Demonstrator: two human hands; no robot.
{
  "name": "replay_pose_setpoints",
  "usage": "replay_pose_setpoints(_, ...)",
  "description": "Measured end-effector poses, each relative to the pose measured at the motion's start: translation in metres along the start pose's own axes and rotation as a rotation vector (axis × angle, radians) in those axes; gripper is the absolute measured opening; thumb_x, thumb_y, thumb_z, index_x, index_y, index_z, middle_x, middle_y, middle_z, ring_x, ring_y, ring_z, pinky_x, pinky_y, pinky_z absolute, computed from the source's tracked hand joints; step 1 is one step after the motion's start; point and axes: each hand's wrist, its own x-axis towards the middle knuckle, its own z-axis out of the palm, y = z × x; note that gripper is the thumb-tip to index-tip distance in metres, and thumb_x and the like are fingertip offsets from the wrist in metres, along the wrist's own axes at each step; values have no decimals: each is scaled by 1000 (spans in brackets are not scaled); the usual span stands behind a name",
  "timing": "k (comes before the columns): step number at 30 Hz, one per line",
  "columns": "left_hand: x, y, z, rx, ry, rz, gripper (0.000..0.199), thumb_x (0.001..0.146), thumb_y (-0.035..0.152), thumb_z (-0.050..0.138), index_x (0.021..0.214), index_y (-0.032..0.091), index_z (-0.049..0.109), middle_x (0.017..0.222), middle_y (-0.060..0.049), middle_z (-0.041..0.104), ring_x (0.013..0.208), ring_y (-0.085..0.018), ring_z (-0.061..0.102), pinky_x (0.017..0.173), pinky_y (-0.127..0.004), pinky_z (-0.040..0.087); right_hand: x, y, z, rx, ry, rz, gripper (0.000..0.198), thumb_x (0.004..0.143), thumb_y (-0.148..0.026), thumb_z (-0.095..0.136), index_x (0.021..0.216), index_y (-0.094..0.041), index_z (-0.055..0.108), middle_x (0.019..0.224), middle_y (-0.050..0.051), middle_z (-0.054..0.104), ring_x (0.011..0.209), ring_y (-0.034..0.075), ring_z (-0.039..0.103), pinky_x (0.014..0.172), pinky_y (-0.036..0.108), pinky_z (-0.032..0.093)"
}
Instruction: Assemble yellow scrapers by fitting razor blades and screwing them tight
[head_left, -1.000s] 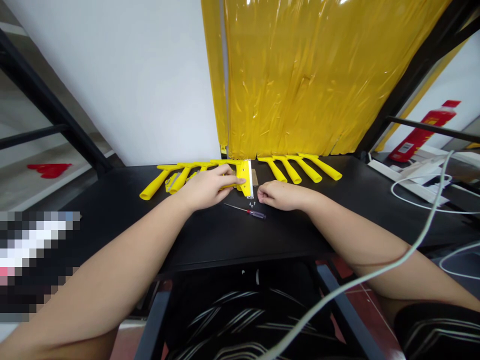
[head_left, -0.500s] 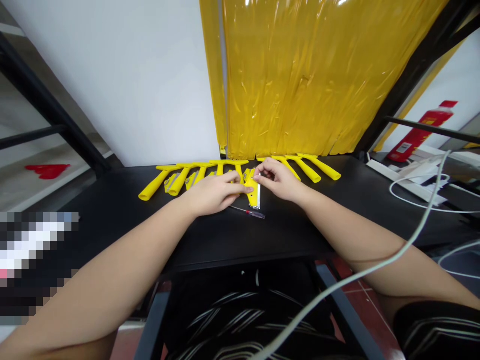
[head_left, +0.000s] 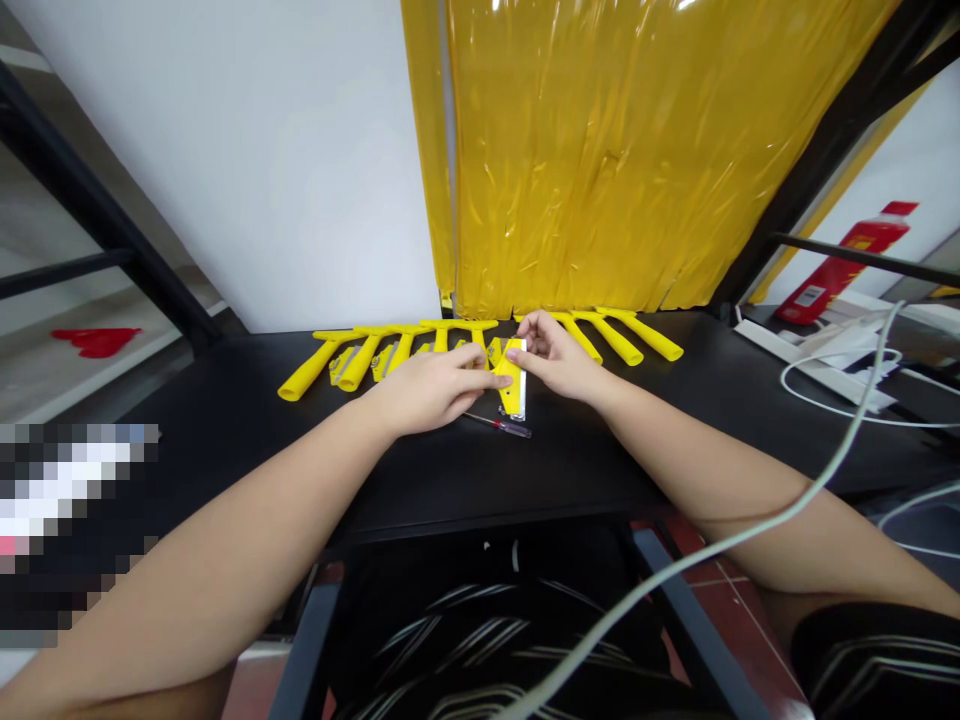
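Between my hands is a yellow scraper head [head_left: 513,392] with a bright metal strip along its right edge. My left hand [head_left: 442,385] grips its left side, thumb and forefinger pressed on it. At its upper right, my right hand [head_left: 559,358] pinches the edge near the strip, thumb on the yellow face. Below it a small screwdriver [head_left: 513,429] with a dark translucent handle lies on the table, its shaft running under my left hand. Behind my hands several yellow T-shaped handles [head_left: 309,370] lie in a row, with more yellow scraper heads [head_left: 345,364] among them.
The black table [head_left: 450,490] meets a white panel [head_left: 300,180] and a yellow plastic curtain [head_left: 600,160] at the back. A white cable [head_left: 750,545] hangs across my right forearm. At right stand a red bottle [head_left: 844,262] and white parts [head_left: 825,375].
The scraper head has shifted slightly to the right and turned a little, showing more of its yellow face and metal strip. Both hands keep hold of it.
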Motion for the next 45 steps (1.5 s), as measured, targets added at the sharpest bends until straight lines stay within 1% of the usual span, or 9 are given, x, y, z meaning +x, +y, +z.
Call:
replay_pose_setpoints(4,-1,-4,-2,6,-17,-44,39,104,24,53,136,34,74,113,-7,66,82,-16,62,70,-28,48,2,5,-6,18,16,69,23,96,-42,65,102,-25,50,83,-3,52,66,13,48,64,30,45)
replay_pose_setpoints(6,-3,-9,-2,-4,-19,-75,39,103,24,55,136,34,74,114,-6,66,84,-16,63,72,-29,49,1,5,-10,-74,-96,125,18,96,-38,64,96,-21,58,81,-1,59,66,14,52,65,30,46)
replay_pose_setpoints(10,-7,-22,1,-15,15,-147,36,102,25,57,132,32,76,116,-6,68,88,-17,66,79,-31,52,-7,0,-16,-287,-440,175,12,89,-29,74,93,-17,74,85,4,72,75,15,62,73,30,49)
replay_pose_setpoints(14,-9,-30,5,-19,21,-196,35,102,26,58,131,29,76,117,-7,68,87,-16,66,80,-31,52,-13,-7,-13,-328,-539,134,13,88,-25,76,98,-17,77,83,2,71,73,14,61,67,28,46)
replay_pose_setpoints(21,-8,-30,5,-20,-7,-212,35,102,26,57,132,29,76,115,-7,68,90,-18,67,81,-32,51,-13,-11,-4,-424,-537,-52,8,88,-25,80,94,-20,81,87,2,61,77,16,55,71,30,45)
replay_pose_setpoints(28,-8,-30,6,-11,1,-222,35,102,26,58,132,30,76,114,-6,68,87,-17,66,80,-31,50,-14,-14,2,-464,-535,-50,7,91,-23,77,95,-19,82,82,1,63,72,15,56,70,30,43)
replay_pose_setpoints(34,-9,-30,7,-1,-29,-245,36,103,27,56,133,29,75,115,-7,67,89,-18,66,82,-32,50,-17,-21,3,-519,-570,-54,8,93,-16,70,86,-17,74,78,-1,60,66,12,50,67,28,39)
replay_pose_setpoints(40,-6,-24,5,-22,-36,-234,37,103,26,56,135,30,74,119,-6,67,96,-19,67,84,-32,51,-11,-7,5,-323,-221,-146,8,93,-24,71,89,-18,71,75,-3,49,66,13,45,64,28,37)
replay_pose_setpoints(45,-2,-13,2,-42,3,-218,38,103,26,56,137,29,73,121,-6,67,96,-19,68,84,-32,52,-6,-1,7,-210,-121,-179,10,91,-29,74,89,-19,72,82,-1,48,70,13,46,63,28,38)
